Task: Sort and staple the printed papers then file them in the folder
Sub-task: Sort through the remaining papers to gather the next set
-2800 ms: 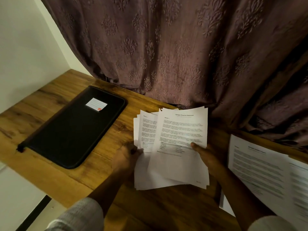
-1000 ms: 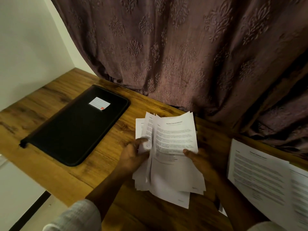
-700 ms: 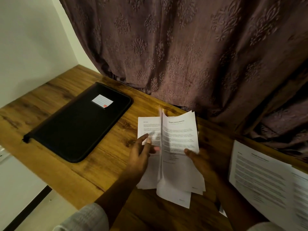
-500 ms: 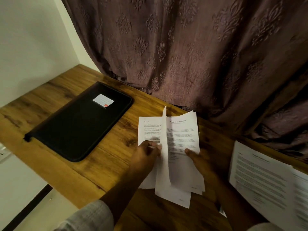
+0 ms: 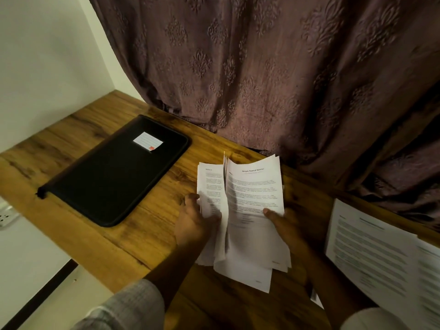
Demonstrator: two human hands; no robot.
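Currently: left hand grips the left sheets, right hand pinches the right sheets of the printed papers, over the desk middle. Black folder: closed, toward the far-left corner. Step: sorting. Next, probably: separate one set, square edges for stapling.

The fingers of the right hand are hidden beneath the printed papers; only the thumb is seen on top. The fingers of the left hand are partly covered by the sheets gripped at the sheaf's 9 o'clock side. The body print is too small to be read. At 4 o'clock, a second spread of sheets is blurred and cut off by the right edge. On the folder, the writing on the label cannot be made out.
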